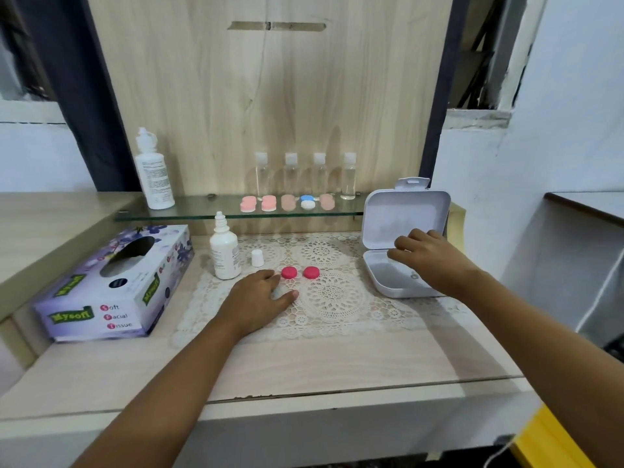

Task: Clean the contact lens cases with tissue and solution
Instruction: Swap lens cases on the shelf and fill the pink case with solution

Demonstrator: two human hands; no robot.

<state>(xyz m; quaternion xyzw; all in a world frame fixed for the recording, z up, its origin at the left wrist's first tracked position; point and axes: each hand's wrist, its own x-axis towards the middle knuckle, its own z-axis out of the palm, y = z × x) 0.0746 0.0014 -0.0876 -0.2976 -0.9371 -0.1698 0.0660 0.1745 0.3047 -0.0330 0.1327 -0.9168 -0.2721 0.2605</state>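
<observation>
Two red lens case caps (289, 272) (311, 272) lie side by side on the lace mat (337, 298). My left hand (260, 298) rests on the mat just in front of them, and a small pale piece, seemingly the case body (279, 292), shows pinched between thumb and fingers. My right hand (429, 258) hovers over the base of the open white box (398, 282), fingers loosely bent, and I see nothing in it. The small solution bottle (224, 251) stands uncapped beside its white cap (257, 258). The purple tissue box (114, 282) sits at the left.
A glass shelf (189, 211) at the back carries a big white bottle (153, 170), several clear bottles (290, 173) and several pink and blue-white lens cases (287, 201). The wooden back panel rises behind. The counter's front edge (337, 393) runs below my arms.
</observation>
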